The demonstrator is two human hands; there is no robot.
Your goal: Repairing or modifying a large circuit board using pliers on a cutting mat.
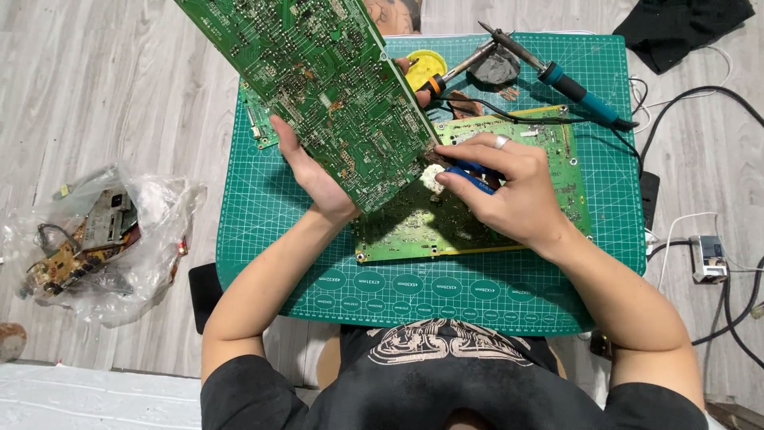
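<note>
My left hand (312, 169) holds a large green circuit board (318, 80) tilted up on edge, solder side toward me. My right hand (501, 183), a ring on one finger, is closed around a blue-handled tool (471, 173) whose tip meets the lower corner of that raised board. A second green circuit board (557, 151) lies flat on the green cutting mat (263, 215) beneath both hands. A small whitish lump (430, 178) sits by the tool tip.
A soldering iron with a teal handle (573, 86), another orange-collared tool (446, 76), a yellow round tin (426, 62) and a grey pad (497, 68) lie at the mat's far edge. A plastic bag of scrap boards (95, 239) sits left. Cables and a socket (708, 256) lie right.
</note>
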